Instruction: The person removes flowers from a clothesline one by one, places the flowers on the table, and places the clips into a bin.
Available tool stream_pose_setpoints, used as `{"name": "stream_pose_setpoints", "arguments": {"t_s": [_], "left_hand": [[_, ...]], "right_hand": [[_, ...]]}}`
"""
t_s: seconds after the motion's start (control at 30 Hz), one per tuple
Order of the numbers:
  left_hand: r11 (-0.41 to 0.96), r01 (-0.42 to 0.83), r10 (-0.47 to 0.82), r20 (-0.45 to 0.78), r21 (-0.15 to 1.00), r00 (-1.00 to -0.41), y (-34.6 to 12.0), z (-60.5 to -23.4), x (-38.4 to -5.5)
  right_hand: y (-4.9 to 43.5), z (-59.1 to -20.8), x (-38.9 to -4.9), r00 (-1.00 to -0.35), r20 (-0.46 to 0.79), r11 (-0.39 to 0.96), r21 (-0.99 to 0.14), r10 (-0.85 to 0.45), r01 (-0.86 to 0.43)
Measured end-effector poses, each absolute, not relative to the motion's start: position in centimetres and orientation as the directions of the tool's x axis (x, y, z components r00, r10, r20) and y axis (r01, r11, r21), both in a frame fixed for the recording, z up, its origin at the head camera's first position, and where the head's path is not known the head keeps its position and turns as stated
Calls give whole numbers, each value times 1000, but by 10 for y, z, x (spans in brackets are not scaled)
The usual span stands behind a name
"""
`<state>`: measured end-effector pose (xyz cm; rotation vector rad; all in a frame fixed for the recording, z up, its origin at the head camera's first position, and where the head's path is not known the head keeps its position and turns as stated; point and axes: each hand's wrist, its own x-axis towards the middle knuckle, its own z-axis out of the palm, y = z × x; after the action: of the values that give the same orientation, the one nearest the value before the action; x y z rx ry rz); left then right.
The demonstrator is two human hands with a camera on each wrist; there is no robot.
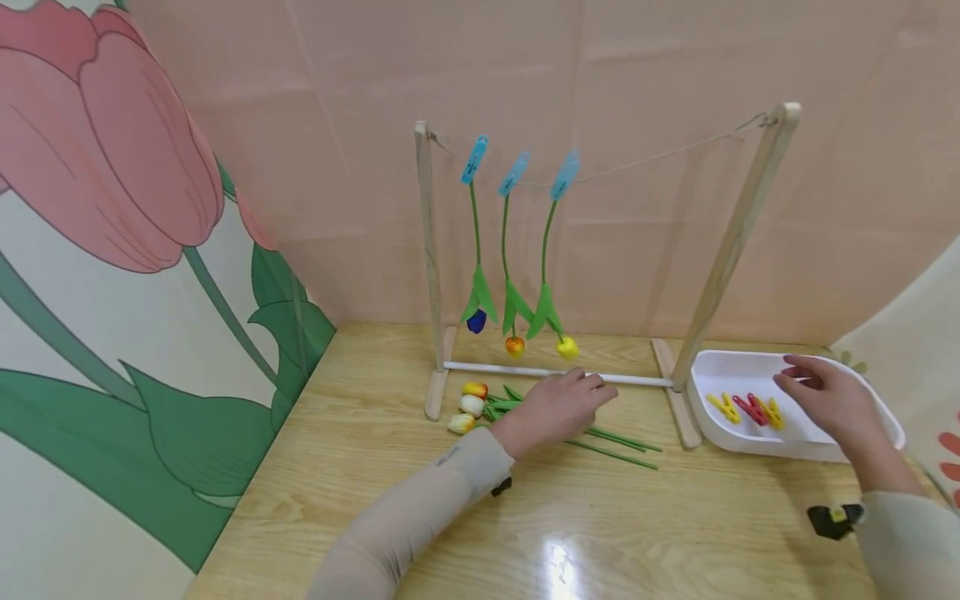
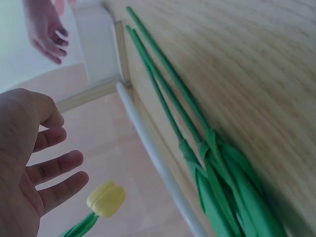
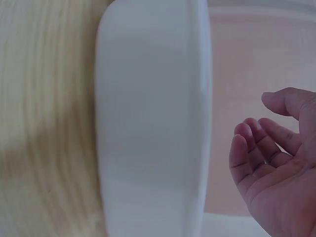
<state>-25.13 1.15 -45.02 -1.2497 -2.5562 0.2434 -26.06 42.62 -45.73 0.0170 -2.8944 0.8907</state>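
Observation:
My left hand (image 1: 558, 406) hovers over the lying artificial tulips, its fingers loosely bent with nothing between them. Three tulip heads, one of them white (image 1: 472, 405), point left from under that hand. Their green stems (image 2: 168, 81) run along the tabletop in the left wrist view. Over the white tray (image 1: 795, 447) is my right hand (image 1: 832, 404), relaxed and holding nothing; the right wrist view shows its fingers (image 3: 241, 158) slightly curled beyond the tray wall. Inside the tray lie a red clothespin (image 1: 748, 408) and two yellow clothespins (image 1: 723, 407).
Behind the hands stands a wooden frame (image 1: 738, 242) with a string (image 1: 660, 156) and a white crossbar (image 1: 630, 380). Three blue clothespins (image 1: 565, 175) hold upside-down tulips: blue (image 1: 476, 322), orange (image 1: 514, 347) and yellow (image 1: 567, 347). A pink backdrop (image 1: 360, 167) hangs behind.

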Motion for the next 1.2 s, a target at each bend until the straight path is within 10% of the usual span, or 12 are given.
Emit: {"name": "stream_pose_setpoints", "arguments": {"t_s": [1.2], "left_hand": [[695, 713, 630, 558, -95, -540, -50, -395, -276]], "right_hand": [[321, -354, -236, -956, 288, 698, -676, -45, -237]]}}
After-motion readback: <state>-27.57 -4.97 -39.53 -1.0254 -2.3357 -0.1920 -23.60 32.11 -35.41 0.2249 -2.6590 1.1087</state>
